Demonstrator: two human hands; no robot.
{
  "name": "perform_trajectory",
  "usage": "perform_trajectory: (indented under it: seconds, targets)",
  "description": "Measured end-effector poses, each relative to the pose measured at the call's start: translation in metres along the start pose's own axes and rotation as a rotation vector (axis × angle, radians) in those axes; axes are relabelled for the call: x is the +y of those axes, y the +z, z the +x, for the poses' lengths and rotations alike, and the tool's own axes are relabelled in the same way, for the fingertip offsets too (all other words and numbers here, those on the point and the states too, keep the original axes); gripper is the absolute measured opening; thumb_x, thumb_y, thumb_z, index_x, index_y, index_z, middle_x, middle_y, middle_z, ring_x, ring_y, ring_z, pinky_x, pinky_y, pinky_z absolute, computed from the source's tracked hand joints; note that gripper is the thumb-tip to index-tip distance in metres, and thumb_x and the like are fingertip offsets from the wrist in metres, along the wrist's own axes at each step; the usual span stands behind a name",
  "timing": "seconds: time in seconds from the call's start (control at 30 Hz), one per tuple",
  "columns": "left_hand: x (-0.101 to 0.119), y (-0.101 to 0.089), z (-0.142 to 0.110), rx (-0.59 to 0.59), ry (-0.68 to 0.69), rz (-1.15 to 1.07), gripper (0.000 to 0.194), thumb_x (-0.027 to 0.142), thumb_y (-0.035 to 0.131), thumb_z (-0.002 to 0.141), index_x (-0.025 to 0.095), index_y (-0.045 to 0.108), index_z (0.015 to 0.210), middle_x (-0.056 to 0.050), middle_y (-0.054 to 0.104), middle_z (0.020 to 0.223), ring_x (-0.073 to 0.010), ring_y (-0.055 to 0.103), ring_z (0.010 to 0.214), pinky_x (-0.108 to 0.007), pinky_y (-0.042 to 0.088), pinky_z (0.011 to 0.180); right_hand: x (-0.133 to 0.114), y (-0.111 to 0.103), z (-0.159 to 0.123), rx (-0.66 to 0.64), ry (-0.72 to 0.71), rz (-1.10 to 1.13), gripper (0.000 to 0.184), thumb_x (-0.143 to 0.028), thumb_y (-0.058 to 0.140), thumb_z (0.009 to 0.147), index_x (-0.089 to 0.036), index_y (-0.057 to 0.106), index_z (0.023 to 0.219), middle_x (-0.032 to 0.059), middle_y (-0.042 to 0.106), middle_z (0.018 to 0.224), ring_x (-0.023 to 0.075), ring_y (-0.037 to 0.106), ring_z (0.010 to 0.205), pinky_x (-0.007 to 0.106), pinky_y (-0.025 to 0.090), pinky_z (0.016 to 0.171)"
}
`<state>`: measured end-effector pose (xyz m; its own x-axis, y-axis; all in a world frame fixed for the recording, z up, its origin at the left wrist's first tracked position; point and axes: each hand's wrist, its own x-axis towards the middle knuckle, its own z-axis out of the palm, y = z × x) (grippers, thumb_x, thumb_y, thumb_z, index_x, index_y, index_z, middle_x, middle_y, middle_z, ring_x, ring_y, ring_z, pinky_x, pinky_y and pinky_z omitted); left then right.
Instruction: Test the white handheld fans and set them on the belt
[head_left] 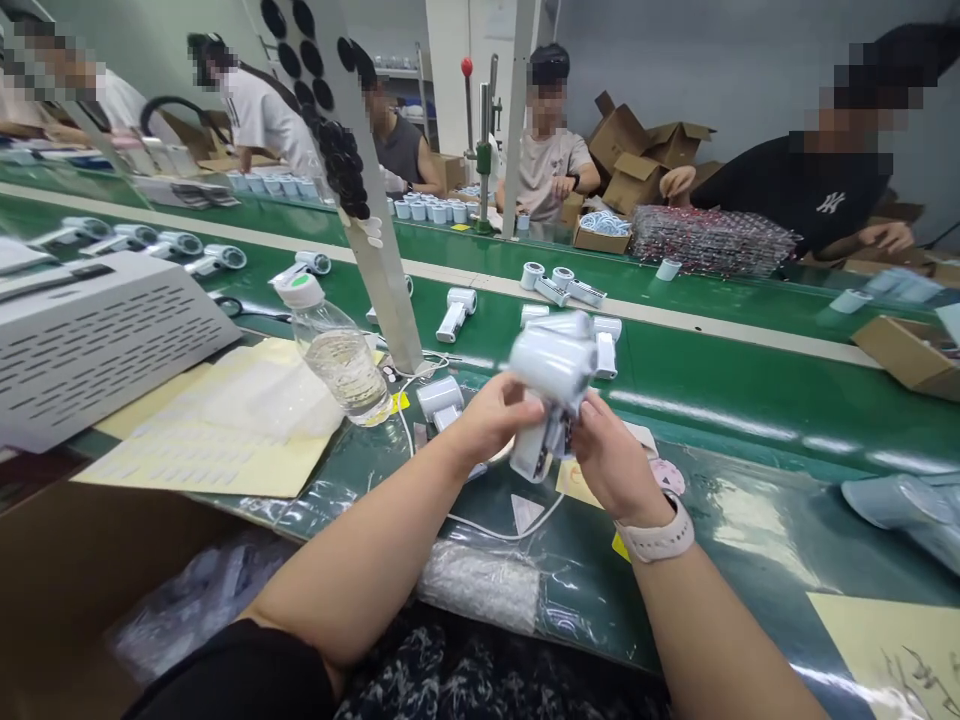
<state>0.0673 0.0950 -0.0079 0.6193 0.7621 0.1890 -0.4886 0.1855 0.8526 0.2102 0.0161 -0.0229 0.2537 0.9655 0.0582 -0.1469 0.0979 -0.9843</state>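
Note:
Both my hands hold one white handheld device (551,385), a small fan-like unit with a round head and a straight handle, above the green work surface (697,390). My left hand (487,420) grips the handle from the left with curled fingers. My right hand (611,455), with a pale watch on its wrist, closes on the handle's lower right side. Another white unit (441,398) lies just left of my left hand. A white cable (510,530) runs across the surface beneath my hands.
A water bottle (337,350) stands to the left beside yellow sticker sheets (217,440) and a grey machine (90,340). Several white units (457,310) lie on the belt. A metal post (375,230) rises ahead. Other people work across the belt among cardboard boxes (900,350).

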Motion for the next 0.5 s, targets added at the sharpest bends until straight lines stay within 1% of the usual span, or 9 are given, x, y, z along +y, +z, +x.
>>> perform_trajectory:
  seconds: [0.07, 0.1, 0.17, 0.23, 0.27, 0.33, 0.4, 0.43, 0.5]
  targets:
    - [-0.005, 0.001, 0.001, -0.034, 0.011, 0.093, 0.061, 0.055, 0.095, 0.051, 0.015, 0.075, 0.093, -0.010, 0.075, 0.093, -0.0271, 0.069, 0.098, -0.033, 0.051, 0.082, -0.006, -0.006, 0.000, -0.032, 0.007, 0.014, 0.046, -0.055, 0.078, 0.076, -0.026, 0.065, 0.110, 0.0074, 0.073, 0.107, 0.0278, 0.066, 0.101, 0.043, 0.053, 0.085]
    - [-0.007, 0.000, 0.003, -0.004, 0.024, 0.100, 0.061, 0.058, 0.093, 0.053, 0.015, 0.074, 0.093, -0.010, 0.074, 0.093, -0.0261, 0.068, 0.098, -0.033, 0.050, 0.082, -0.009, -0.009, 0.000, -0.007, -0.016, 0.004, 0.047, -0.052, 0.082, 0.074, -0.025, 0.065, 0.108, 0.0068, 0.073, 0.104, 0.0271, 0.066, 0.097, 0.043, 0.053, 0.083]
    - [-0.008, -0.002, 0.007, 0.125, 0.030, 0.035, 0.060, 0.063, 0.087, 0.060, 0.017, 0.071, 0.093, -0.008, 0.073, 0.091, -0.0231, 0.068, 0.092, -0.033, 0.050, 0.079, -0.016, -0.017, -0.001, 0.079, -0.056, -0.011, 0.049, -0.045, 0.087, 0.069, -0.027, 0.064, 0.107, 0.0052, 0.072, 0.102, 0.0256, 0.067, 0.092, 0.043, 0.054, 0.082]
    - [-0.006, -0.004, 0.011, 0.236, -0.045, -0.063, 0.054, 0.064, 0.080, 0.071, 0.018, 0.065, 0.095, -0.005, 0.070, 0.087, -0.0198, 0.067, 0.082, -0.034, 0.052, 0.076, -0.019, -0.023, 0.000, 0.159, -0.058, -0.039, 0.051, -0.040, 0.090, 0.066, -0.028, 0.062, 0.106, 0.0036, 0.070, 0.099, 0.0243, 0.067, 0.087, 0.043, 0.054, 0.080]
    - [-0.005, -0.004, 0.011, 0.265, -0.096, -0.102, 0.049, 0.060, 0.078, 0.076, 0.019, 0.062, 0.096, -0.004, 0.069, 0.085, -0.0184, 0.066, 0.077, -0.035, 0.053, 0.074, -0.019, -0.025, 0.000, 0.194, -0.052, -0.057, 0.050, -0.039, 0.091, 0.065, -0.027, 0.061, 0.103, 0.0022, 0.069, 0.095, 0.0231, 0.066, 0.083, 0.042, 0.054, 0.076]
    - [-0.004, 0.000, 0.009, 0.271, -0.169, -0.132, 0.043, 0.048, 0.080, 0.077, 0.020, 0.056, 0.099, 0.000, 0.066, 0.084, -0.0154, 0.064, 0.071, -0.032, 0.053, 0.069, -0.016, -0.026, 0.002, 0.236, -0.026, -0.060, 0.046, -0.038, 0.091, 0.066, -0.027, 0.059, 0.098, -0.0007, 0.064, 0.084, 0.0200, 0.064, 0.073, 0.038, 0.053, 0.067]
    - [-0.005, 0.005, 0.006, 0.241, -0.175, -0.101, 0.046, 0.038, 0.083, 0.072, 0.022, 0.052, 0.102, 0.002, 0.064, 0.083, -0.0131, 0.062, 0.066, -0.028, 0.051, 0.062, -0.012, -0.023, 0.003, 0.243, 0.003, -0.004, 0.044, -0.039, 0.088, 0.069, -0.027, 0.058, 0.098, -0.0023, 0.062, 0.080, 0.0175, 0.062, 0.066, 0.036, 0.052, 0.061]
    - [-0.006, 0.008, 0.004, 0.227, -0.165, -0.078, 0.047, 0.037, 0.083, 0.071, 0.022, 0.051, 0.102, 0.003, 0.062, 0.081, -0.0119, 0.060, 0.063, -0.027, 0.050, 0.058, -0.010, -0.021, 0.003, 0.243, 0.015, 0.022, 0.044, -0.040, 0.087, 0.069, -0.026, 0.057, 0.098, -0.0022, 0.062, 0.080, 0.0170, 0.061, 0.065, 0.036, 0.052, 0.060]
    - [-0.009, 0.012, 0.002, 0.206, -0.148, -0.049, 0.048, 0.042, 0.080, 0.070, 0.021, 0.050, 0.101, 0.004, 0.060, 0.078, -0.0098, 0.056, 0.057, -0.025, 0.047, 0.053, -0.006, -0.017, 0.004, 0.230, 0.035, 0.048, 0.042, -0.041, 0.086, 0.070, -0.025, 0.056, 0.096, 0.0000, 0.065, 0.085, 0.0175, 0.064, 0.068, 0.037, 0.054, 0.063]
